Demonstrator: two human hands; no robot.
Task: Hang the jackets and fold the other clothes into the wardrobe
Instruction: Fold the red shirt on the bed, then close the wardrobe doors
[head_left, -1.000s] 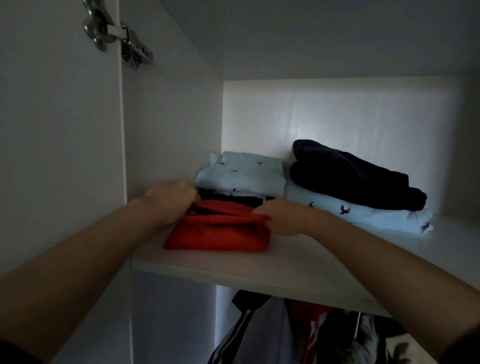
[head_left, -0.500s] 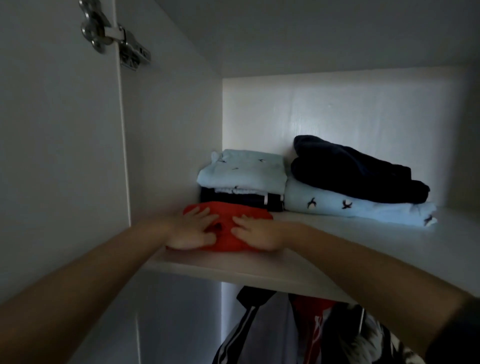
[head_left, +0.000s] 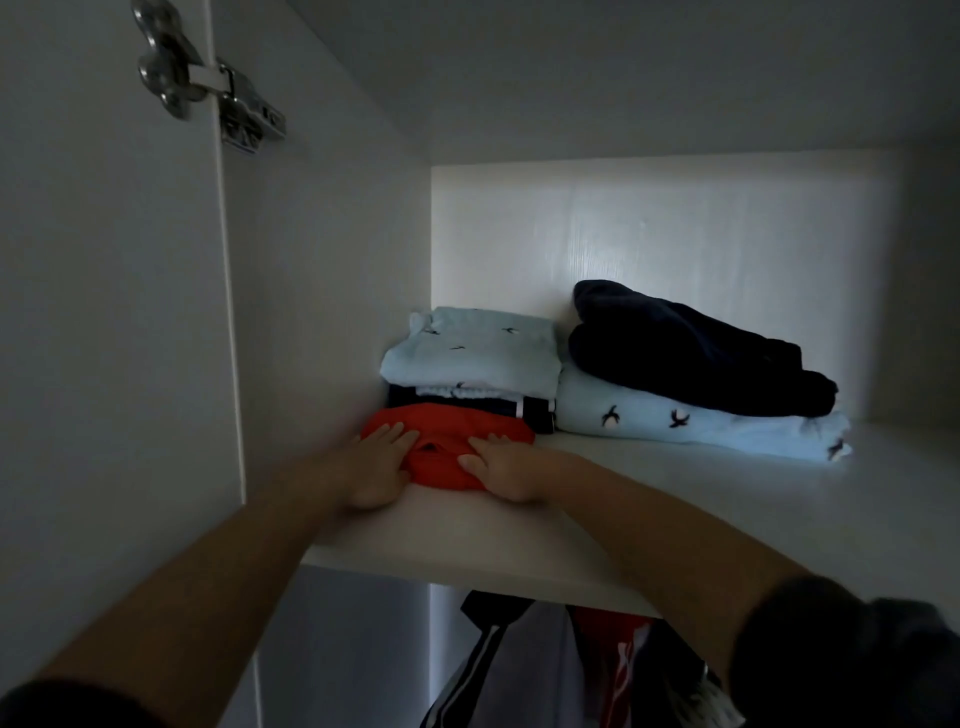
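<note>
A folded red garment (head_left: 441, 462) lies on the white wardrobe shelf (head_left: 649, 519), close to the left wall. My left hand (head_left: 371, 470) lies flat on its left side with straight fingers. My right hand (head_left: 506, 467) presses on its right side, fingers also straight. Right behind the red garment stands a stack with a light blue bird-print piece (head_left: 475, 351) on top of a dark striped one (head_left: 467, 402).
To the right, a dark navy garment (head_left: 696, 353) lies on another light blue bird-print piece (head_left: 696, 423). Jackets (head_left: 545, 670) hang below the shelf. The open door with its metal hinge (head_left: 208, 83) is at the left.
My hands let go of the red garment's ends and now lie flat on top of it. The garment sits further back on the shelf, against the stack.
</note>
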